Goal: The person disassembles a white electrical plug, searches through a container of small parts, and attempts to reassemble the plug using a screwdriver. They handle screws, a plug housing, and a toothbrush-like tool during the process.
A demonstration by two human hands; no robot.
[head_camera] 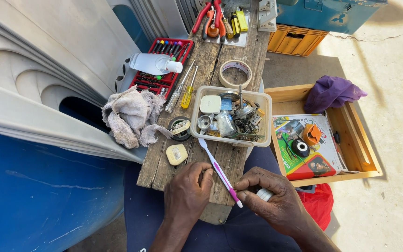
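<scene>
Close Up: Toothbrush and Small White Part in Hand

Both hands work at the near edge of a wooden board [239, 56]. The left hand [187, 189] is closed around a pink-and-white toothbrush [218, 170], bristles pointing away. The right hand [269, 198] pinches a small white part [264, 194] beside the handle's end. Just beyond lies a plastic tray [267, 119] of parts.

You have a single view, from the camera on your head; it looks steeply down and forward over the narrow weathered wooden plank bench [220, 154] across your lap; it sits close, your hands at the lower edge.
</scene>
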